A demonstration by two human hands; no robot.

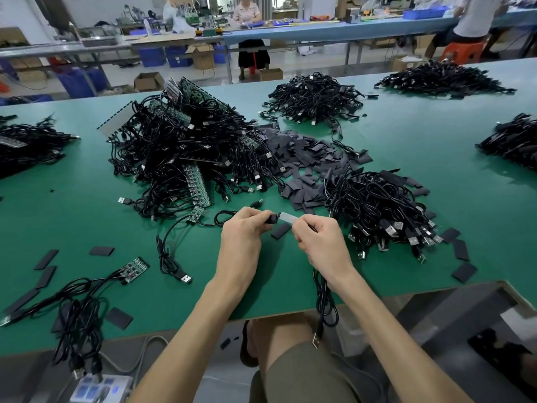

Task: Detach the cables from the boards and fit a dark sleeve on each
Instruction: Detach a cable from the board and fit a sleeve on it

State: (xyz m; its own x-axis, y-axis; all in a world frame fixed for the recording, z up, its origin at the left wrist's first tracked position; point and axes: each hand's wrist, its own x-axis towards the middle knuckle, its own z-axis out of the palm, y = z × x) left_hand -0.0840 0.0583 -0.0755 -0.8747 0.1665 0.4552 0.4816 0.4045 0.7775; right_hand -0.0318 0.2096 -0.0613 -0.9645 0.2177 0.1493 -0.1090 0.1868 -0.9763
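- My landmark is the sleeve heap [302, 158] mid-counter [406, 146]; both hands are on its near side, held just above the green top.
- The left hand [244, 231] is curled, thumb and fingers pinching a dark sleeve [271, 221] by one end; the right hand [316, 239] is curled too, pinching a pale strip [288, 218] that points at the sleeve; I take it for the cable's board end, but I can't tell for sure.
- The cable [324, 298] drops from under the right hand, nearer than the heap, over the counter edge; its USB plug [316, 341] dangles above the lap.
- Handling, as I judge it: the sleeve is light, thin and floppy, and its mouth wants to lie flat; pinch the edges near the mouth so it gapes, not the flat faces.
- The strip looks stiff but thin; grip it close behind the tip so it doesn't skid; the cable is limp, and its hanging weight will tug back.
- Left of the heap sits the tangle of cables on boards [180, 146]; right of it and nearer is a pile [377, 205] with plugs fanned out; one spare sleeve [280, 230] lies just under the hands.
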